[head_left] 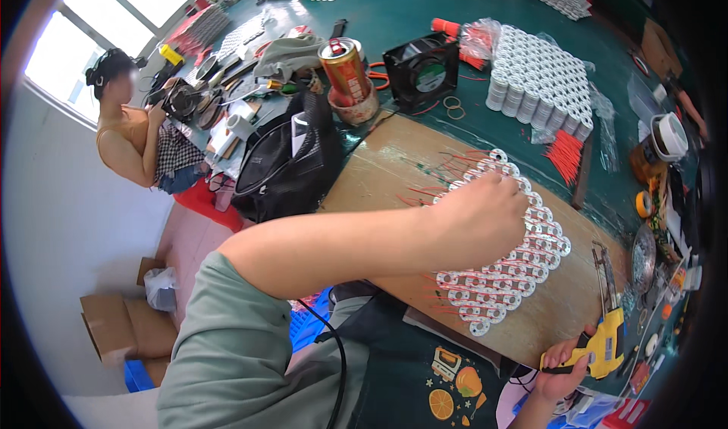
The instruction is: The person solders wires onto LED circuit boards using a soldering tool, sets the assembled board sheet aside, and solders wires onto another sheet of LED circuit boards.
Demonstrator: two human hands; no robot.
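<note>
1. Many small white spools (506,277) with red wire leads lie in close rows on a wooden board (387,179), which rests on a green table (402,12).
2. Over the upper middle of these rows sits the left hand (485,220), knuckles up, fingers curled down onto the spools; whether it grips one cannot be told.
3. Its bare forearm crosses the board from the lower left, out of a grey-green sleeve (227,353).
4. At the board's lower right corner, well apart from the left hand, the right hand (565,368) is closed around the handle of a yellow tool (607,338).
5. That tool's metal tip points up along the board's right edge, beside the spools.
</note>
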